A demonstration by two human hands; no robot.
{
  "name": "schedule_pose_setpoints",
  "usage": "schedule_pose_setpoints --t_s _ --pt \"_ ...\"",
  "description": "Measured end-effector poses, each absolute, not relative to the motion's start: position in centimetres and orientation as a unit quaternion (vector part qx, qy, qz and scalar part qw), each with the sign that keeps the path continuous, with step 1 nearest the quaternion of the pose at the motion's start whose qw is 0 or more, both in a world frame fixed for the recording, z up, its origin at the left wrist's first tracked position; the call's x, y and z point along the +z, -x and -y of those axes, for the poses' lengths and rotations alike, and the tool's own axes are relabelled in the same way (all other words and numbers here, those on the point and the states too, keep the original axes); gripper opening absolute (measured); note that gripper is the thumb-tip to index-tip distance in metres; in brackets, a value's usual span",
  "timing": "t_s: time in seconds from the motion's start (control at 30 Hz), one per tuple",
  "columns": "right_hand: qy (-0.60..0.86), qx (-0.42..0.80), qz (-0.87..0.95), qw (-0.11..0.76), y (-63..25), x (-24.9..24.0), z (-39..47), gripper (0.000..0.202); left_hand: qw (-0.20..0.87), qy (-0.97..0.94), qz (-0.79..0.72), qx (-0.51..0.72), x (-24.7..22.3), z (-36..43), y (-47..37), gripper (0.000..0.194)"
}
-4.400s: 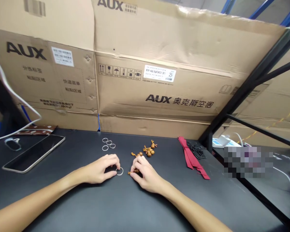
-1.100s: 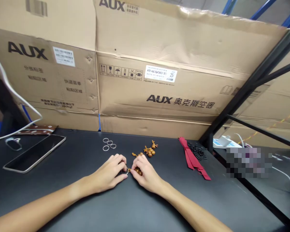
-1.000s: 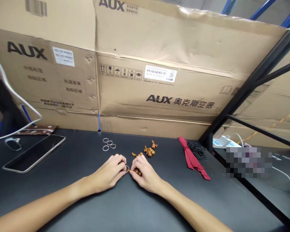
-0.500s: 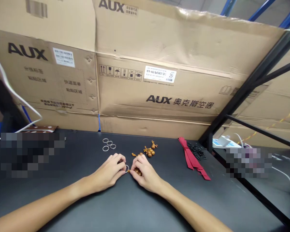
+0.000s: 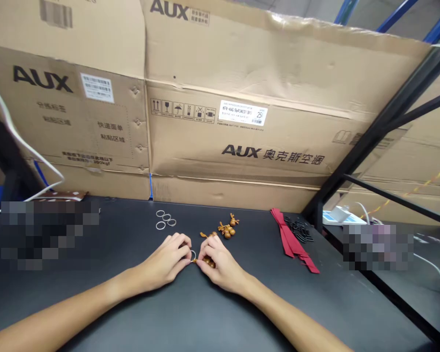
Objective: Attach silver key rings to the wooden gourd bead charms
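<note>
L hand (image 5: 165, 261) has thumb & fingers clamped on a metal split ring (image 5: 194, 255) at its 3 o'clock side, w/ 4 loose split rings (image 5: 160, 225) lying at approx. 12 o'clock from that hand. Btwn the hands, the cord loop (image 5: 195, 261) of a brown gourd charm (image 5: 209, 263) pts to 9 o'clock & overlaps the ring's lower R edge, threaded or not can't tell; the charm's long axis runs approx. 9-to-3. R hand (image 5: 222, 264) is nearer the charm, fingers closed on it, w/ spare gourd charms (image 5: 227, 232) at approx. 12 o'clock.
</note>
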State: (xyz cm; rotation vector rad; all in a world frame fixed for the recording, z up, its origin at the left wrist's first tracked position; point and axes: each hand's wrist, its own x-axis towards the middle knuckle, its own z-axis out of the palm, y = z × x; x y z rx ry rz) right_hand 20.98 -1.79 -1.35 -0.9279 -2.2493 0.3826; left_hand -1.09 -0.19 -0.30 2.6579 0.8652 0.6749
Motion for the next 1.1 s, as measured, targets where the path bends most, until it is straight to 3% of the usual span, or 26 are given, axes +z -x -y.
schedule_pose_setpoints --t_s 0.27,0.57,0.63,0.8,0.97,1.1 --pt "0.401 0.116 0.837 0.353 -20.9 -1.7 1.5 0.01 0.15 -0.915 -0.296 0.228 -0.2 0.1 1.2 0.016" --pt "0.396 0.052 0.867 0.298 -22.3 -1.1 1.7 0.01 0.117 -0.911 -0.322 0.227 0.1 0.0 2.0 0.01" --pt "0.386 0.04 0.876 0.286 -22.8 -0.8 1.7 0.019 0.11 -0.913 -0.324 0.223 0.3 -0.1 2.4 0.011" --pt "0.367 0.05 0.899 0.235 -23.2 -0.3 1.1 0.065 0.096 -0.915 -0.337 0.201 0.4 -0.4 3.2 0.014" --pt "0.384 0.063 0.905 0.174 -23.5 -0.5 0.5 0.068 0.084 -0.917 -0.339 0.195 0.0 -0.4 3.3 0.021" --pt "0.415 0.025 0.892 0.176 -24.3 -0.6 0.2 0.067 0.065 -0.922 -0.327 0.198 -0.3 -0.5 3.4 0.031"
